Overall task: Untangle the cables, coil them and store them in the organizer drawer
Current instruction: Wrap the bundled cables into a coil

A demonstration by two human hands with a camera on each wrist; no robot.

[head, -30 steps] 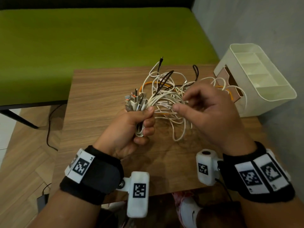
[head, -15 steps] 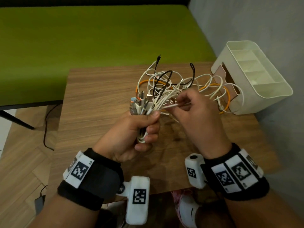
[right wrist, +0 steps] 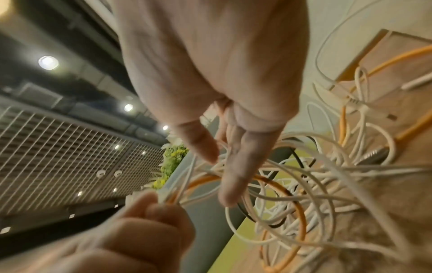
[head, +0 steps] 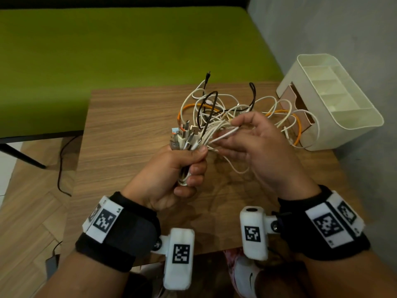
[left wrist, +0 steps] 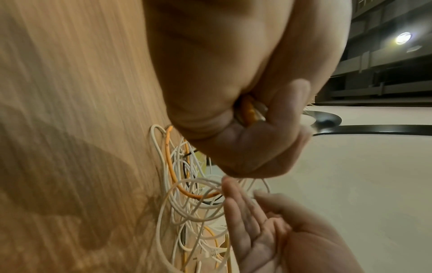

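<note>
A tangle of white, orange and black cables (head: 217,108) hangs over the wooden table (head: 129,125), trailing to the right toward the white organizer (head: 343,117), whose brown drawer (head: 300,106) stands open. My left hand (head: 193,166) grips a bundle of cable ends in its fist, with the plugs (head: 184,134) sticking up above the thumb. My right hand (head: 231,132) pinches one white cable (head: 223,135) between thumb and forefinger just right of the bundle. In the right wrist view the right hand (right wrist: 218,162) is among white loops. In the left wrist view the left hand (left wrist: 252,129) is closed round an orange cable.
A green bench (head: 129,44) stands behind the table. A grey wall (head: 343,29) runs close along the right, behind the organizer. A black cord (head: 61,164) lies on the wooden floor to the left. The organizer's top compartments (head: 330,91) hold nothing I can see.
My right hand came out of the tangle, took one white cable between thumb and forefinger and turned palm inward. The left fist holds the plug ends slightly higher.
</note>
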